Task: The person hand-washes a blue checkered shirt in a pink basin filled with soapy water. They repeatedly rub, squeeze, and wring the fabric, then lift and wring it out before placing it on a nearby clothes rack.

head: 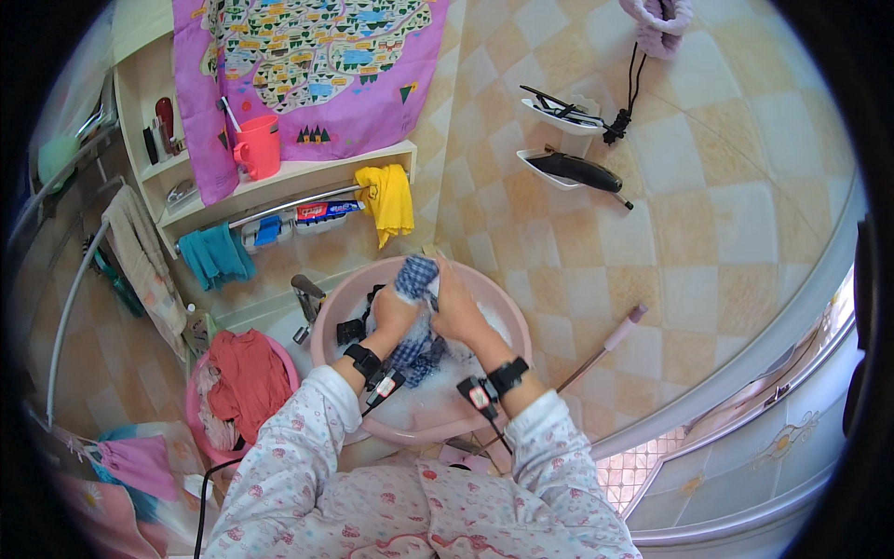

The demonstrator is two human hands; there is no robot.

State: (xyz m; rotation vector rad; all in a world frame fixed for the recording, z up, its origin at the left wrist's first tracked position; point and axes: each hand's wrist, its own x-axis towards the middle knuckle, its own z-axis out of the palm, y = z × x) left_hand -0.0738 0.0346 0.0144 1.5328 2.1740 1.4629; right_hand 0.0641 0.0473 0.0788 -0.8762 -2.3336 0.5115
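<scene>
A large pink plastic basin (517,314) stands before me with sudsy water in it. Above the water, my left hand (394,312) is closed on a blue checked cloth (416,278). My right hand (455,307) grips the same cloth from the other side, close by. The cloth's lower part hangs into the foam between my wrists. Dark, wet fabric (350,331) lies at the basin's left side, next to my left hand. Both wrists wear black straps with small devices and cables.
Left of the basin are a metal faucet (305,297) and a smaller pink basin (193,398) with red clothing (248,377). A shelf (307,171) with a red cup (261,148) and towels is on the wall ahead. A pole (594,363) leans at the right.
</scene>
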